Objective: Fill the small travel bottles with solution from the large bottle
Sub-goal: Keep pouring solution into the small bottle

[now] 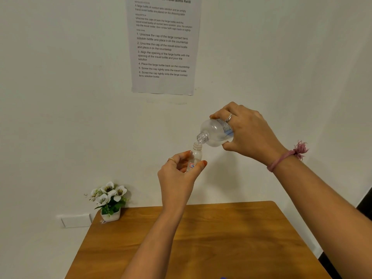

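Small travel bottle (195, 158) held upright in mid-air, well above the surface (201, 238), neck uncapped and pointing up. Pinched low on its body by the left hand (179, 176), thumb on one side, fingertips on the other, label partly covered. Large bottle (215, 133) tipped mouth-down just above, its open neck almost touching the small bottle's rim, slightly to the right of it. Gripped round its base end by the right hand (245, 129), fingers curled over the top, thumb beneath.

Pouring under way, by the look of it; no stream clearly visible. Best done slowly: mouth of the large bottle centred over the narrow neck, tilt raised little by little, small bottle kept vertical and steady. Likely risk: spill down the outside if the tilt rises too fast. Fill level hard to read through the clear plastic.

Further out: instruction sheet (164, 45) on the wall, potted white flowers (109, 200) at the surface's far left corner.
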A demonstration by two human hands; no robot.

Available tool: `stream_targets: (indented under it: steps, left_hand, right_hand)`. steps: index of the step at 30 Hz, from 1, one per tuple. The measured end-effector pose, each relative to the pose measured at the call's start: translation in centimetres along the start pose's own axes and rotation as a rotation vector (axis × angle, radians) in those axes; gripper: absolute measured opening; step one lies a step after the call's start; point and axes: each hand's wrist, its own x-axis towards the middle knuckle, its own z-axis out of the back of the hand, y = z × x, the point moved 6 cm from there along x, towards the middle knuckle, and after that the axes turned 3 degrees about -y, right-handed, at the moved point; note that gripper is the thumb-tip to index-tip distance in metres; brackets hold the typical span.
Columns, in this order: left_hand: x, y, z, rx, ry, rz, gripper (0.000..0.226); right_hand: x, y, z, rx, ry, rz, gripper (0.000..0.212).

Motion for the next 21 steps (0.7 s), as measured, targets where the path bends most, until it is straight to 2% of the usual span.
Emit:
stream_targets:
  steps: [21]
  left_hand:
    - [0.25,-0.06,-0.81,0.001,0.009,-0.011,0.044]
  right_hand:
    - [0.14,-0.76,-0.04,-0.014,-0.017,0.011,0.06]
